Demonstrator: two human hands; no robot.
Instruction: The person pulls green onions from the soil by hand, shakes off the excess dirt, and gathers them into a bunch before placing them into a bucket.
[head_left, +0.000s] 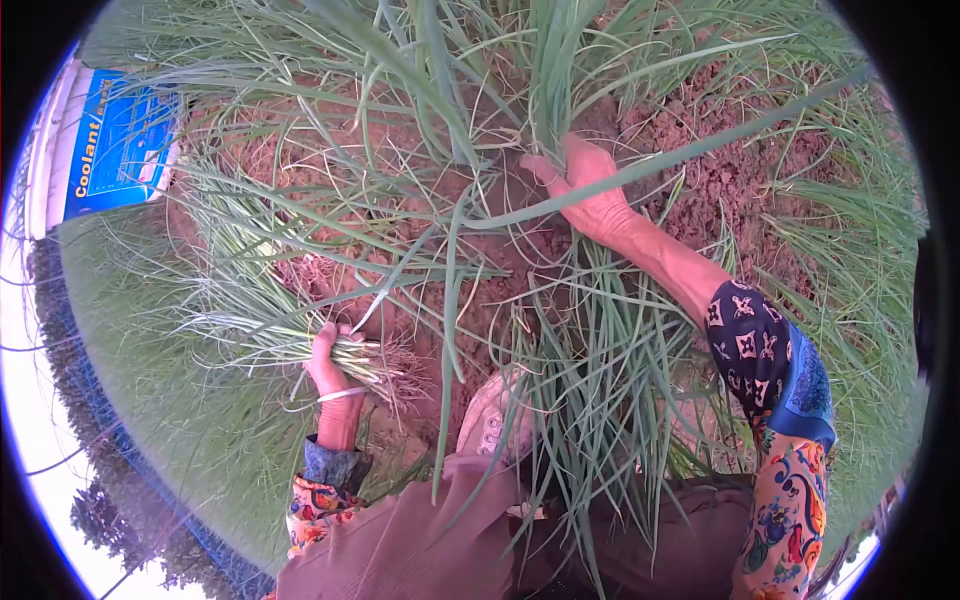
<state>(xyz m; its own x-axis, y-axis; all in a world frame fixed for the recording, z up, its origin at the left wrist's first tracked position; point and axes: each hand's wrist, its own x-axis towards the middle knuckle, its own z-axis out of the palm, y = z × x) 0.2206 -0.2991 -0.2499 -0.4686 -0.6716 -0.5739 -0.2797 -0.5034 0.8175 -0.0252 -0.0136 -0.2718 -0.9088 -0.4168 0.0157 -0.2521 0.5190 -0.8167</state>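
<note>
Left hand at 8 o'clock clamped on pulled grass bundle (roots showing); right hand at 1 o'clock grips rooted grass clump.

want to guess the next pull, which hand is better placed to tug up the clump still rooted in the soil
Probably the right hand: it grips the base of the standing clump at the soil. The left hand is full, clutching a pulled bunch with bare roots.

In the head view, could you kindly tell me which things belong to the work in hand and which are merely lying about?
In hand:
- left hand gripping a pulled bunch
- right hand grasping a rooted clump
- soil

Lying about:
- blue "Coolant" box
- shoe
</note>
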